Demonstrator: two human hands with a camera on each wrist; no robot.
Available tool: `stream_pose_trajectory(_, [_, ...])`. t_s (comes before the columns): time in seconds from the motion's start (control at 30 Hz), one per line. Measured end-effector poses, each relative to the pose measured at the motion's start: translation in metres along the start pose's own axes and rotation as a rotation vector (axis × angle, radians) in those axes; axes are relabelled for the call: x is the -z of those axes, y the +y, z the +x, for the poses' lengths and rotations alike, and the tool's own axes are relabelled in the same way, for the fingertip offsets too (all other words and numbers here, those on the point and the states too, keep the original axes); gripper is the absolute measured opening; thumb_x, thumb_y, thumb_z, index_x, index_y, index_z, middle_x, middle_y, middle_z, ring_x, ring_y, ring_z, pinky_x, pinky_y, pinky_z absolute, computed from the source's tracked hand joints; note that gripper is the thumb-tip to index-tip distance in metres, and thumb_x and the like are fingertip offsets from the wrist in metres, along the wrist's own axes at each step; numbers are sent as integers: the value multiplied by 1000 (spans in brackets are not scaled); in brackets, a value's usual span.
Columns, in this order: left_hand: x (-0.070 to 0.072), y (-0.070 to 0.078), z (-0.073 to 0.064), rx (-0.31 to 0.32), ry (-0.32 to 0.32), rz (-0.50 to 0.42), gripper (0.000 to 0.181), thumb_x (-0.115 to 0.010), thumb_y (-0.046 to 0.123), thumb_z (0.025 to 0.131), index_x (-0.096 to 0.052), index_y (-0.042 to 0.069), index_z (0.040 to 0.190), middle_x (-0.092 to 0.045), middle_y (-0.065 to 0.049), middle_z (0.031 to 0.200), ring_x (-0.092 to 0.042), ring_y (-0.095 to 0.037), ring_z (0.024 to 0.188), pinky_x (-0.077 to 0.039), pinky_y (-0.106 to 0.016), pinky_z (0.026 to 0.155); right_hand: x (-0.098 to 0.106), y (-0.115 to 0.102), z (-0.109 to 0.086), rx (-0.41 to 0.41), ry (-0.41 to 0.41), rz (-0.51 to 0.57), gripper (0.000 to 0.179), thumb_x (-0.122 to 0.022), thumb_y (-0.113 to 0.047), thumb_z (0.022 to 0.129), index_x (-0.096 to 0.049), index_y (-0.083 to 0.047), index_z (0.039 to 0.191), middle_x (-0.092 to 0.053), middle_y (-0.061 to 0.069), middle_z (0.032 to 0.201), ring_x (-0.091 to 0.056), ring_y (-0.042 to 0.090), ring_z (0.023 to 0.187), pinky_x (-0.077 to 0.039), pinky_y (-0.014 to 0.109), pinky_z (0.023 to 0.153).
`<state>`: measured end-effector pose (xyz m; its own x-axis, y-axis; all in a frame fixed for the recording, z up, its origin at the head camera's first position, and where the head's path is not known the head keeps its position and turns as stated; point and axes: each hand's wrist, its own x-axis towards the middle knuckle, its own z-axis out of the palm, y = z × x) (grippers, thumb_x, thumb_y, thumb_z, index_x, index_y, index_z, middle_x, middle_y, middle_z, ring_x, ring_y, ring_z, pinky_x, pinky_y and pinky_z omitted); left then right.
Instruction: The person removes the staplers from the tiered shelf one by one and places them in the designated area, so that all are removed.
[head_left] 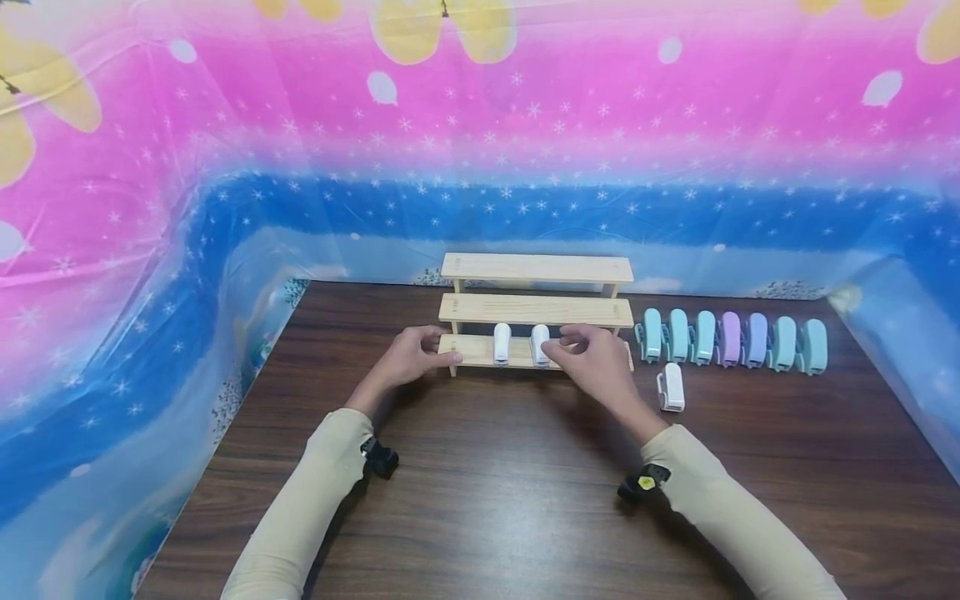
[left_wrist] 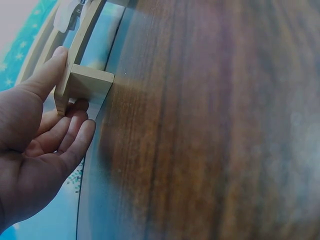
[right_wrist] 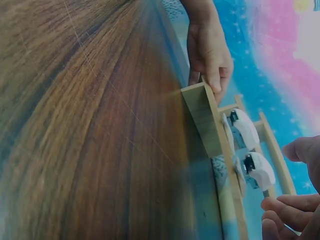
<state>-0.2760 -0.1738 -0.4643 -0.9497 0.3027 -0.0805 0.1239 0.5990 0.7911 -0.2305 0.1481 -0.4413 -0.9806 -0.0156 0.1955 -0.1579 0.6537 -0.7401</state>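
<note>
A three-tier wooden stand (head_left: 536, 310) stands at the back of the table. My left hand (head_left: 411, 357) grips the left end of its lowest tier, thumb on top and fingers below, as the left wrist view shows. Two small white stapler-like gadgets with rounded tops rest side by side on that tier: a left one (head_left: 502, 343) and a right one (head_left: 540, 344). My right hand (head_left: 597, 360) is beside the right gadget. In the right wrist view its thumb (right_wrist: 300, 149) stands apart from its fingers (right_wrist: 287, 210), and the fingertips are close to that gadget; contact is unclear.
Right of the stand is a row of similar gadgets, several mint green (head_left: 677, 336), one purple (head_left: 728, 338) and one blue-violet (head_left: 756, 338). Another white gadget (head_left: 672, 387) lies in front of the row. A patterned cloth (head_left: 480, 167) hangs behind the brown wooden table (head_left: 487, 483).
</note>
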Motion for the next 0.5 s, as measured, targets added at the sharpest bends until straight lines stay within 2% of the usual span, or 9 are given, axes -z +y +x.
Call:
stream_pose_trajectory(0.17, [0, -1, 1, -7, 3, 5, 63, -78, 36, 92, -59, -3, 137, -69, -20, 123, -67, -31, 109, -56, -42, 87, -9, 3, 4, 12, -9, 12, 55, -77, -50, 88, -72, -7, 121, -77, 5, 100, -73, 21, 90, -56, 43, 78])
stream_pose_trajectory(0.33, [0, -2, 1, -5, 7, -1, 63, -78, 37, 92, -59, -3, 136, -70, -19, 121, -67, -31, 108, -56, -42, 86, -17, 3, 6, 14, 5, -27, 56, -78, -53, 86, -74, -8, 118, -77, 6, 98, -73, 20, 88, -56, 42, 77])
stream_pose_trajectory(0.5, [-1, -3, 2, 3, 10, 4, 64, -78, 38, 92, -58, -2, 138, -70, -19, 122, -67, -30, 107, -56, -41, 85, -22, 0, 8, 32, 33, -63, 47, -81, -47, 85, -76, -7, 111, -77, 5, 92, -71, 20, 82, -54, 39, 71])
